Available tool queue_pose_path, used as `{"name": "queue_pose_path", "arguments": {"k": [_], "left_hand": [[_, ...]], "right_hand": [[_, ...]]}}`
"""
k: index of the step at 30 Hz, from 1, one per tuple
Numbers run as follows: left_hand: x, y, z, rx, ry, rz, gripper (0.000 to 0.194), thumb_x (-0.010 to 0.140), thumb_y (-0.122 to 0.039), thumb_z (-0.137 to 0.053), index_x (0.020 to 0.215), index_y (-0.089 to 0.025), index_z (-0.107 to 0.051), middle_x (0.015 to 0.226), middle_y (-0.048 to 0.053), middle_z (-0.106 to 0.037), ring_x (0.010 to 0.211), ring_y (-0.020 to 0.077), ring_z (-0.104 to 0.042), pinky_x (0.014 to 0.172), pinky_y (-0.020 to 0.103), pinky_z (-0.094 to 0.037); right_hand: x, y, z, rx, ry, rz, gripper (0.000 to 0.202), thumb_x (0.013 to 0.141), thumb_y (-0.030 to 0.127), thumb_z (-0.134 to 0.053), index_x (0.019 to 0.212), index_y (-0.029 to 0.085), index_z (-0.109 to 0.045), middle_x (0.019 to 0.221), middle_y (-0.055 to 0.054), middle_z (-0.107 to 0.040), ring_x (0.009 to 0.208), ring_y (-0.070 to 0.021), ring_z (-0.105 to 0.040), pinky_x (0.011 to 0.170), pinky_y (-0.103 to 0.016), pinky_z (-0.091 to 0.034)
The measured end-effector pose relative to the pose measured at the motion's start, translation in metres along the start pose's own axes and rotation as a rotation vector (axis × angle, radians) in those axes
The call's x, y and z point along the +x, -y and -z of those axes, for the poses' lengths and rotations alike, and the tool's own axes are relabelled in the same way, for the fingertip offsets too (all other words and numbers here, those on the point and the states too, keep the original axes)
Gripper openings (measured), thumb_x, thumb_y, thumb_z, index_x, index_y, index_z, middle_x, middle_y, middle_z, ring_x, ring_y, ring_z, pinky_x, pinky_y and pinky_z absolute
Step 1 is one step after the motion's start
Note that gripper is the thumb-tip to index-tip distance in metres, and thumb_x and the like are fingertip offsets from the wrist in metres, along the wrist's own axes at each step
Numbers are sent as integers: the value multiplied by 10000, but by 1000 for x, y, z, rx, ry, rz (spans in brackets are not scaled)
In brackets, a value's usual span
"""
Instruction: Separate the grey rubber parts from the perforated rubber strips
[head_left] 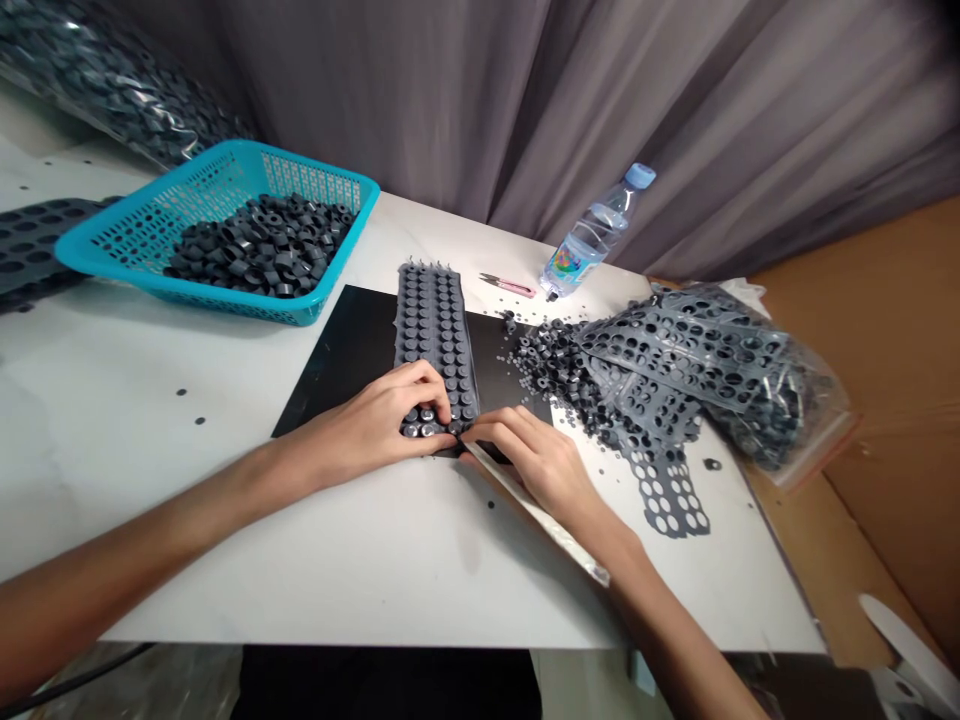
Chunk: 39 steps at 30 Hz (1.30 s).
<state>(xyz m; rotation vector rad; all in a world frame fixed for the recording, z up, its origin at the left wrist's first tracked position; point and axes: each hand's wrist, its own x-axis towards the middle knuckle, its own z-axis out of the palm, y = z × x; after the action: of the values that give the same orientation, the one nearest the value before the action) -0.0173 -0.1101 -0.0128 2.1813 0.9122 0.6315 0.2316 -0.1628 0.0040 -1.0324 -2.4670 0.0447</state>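
A grey moulded rubber sheet [433, 318] with rows of round raised caps lies lengthwise on a black mat [341, 345]. My left hand [401, 405] is curled over the sheet's near end, thumb and fingers gripping around the closest caps. Several of those near caps look shiny. In my right hand [529, 450] is a long, narrow tool with a white-wrapped handle [559, 530], which slants back under the wrist. The tool's tip meets the sheet's near right corner beside my left thumb; its exact shape is hidden by my fingers.
A blue plastic basket [307, 310] of small dark rubber rings stands back left. Pink-handled thread snips [510, 286] and a water bottle [596, 235] are behind the mat. To the right lie loose rubber pieces [559, 365], punched-out sheets [675, 340] and a clear plastic bag [795, 415].
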Motion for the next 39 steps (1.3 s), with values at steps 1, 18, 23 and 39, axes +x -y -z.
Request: {"name": "queue_pose_path", "arguments": {"k": [1,18,23,39], "left_hand": [[0,0,0,0,0,-2,177,959,-379,-754,1021,-227,-688,1140,34,-618,1095,220,-639,995,362,-506],[1,1,-5,2,25,36,212,976,-450,-724,1020,-246,-688,1104,18,-601,1075,212,-624,947,348,-506],[-1,-2,-4,-2,40,63,218,972,-458,-719,1015,-247,-686,1122,27,-596,1091,227,-617,981,367,-500],[-4,-11,12,-37,88,1,165,985,-383,-688,982,-220,-665,1122,34,-635,1019,207,-650,943,321,-502]], "right_hand": [[0,1,0,-19,-1,4,249,1120,374,-544,1125,180,-701,1021,-64,-777,866,-174,-688,752,-294,-529],[4,12,-8,-241,-30,-109,277,1132,226,-457,1327,74,-582,1174,-182,-698,957,-255,-694,797,-372,-560],[0,-3,6,-156,-126,-312,252,1116,280,-512,1310,177,-635,1151,-130,-722,906,-220,-719,760,-334,-572],[-3,-5,15,368,76,-68,137,1078,249,-607,1181,200,-683,1172,-103,-726,1076,-214,-703,953,-355,-571]]}}
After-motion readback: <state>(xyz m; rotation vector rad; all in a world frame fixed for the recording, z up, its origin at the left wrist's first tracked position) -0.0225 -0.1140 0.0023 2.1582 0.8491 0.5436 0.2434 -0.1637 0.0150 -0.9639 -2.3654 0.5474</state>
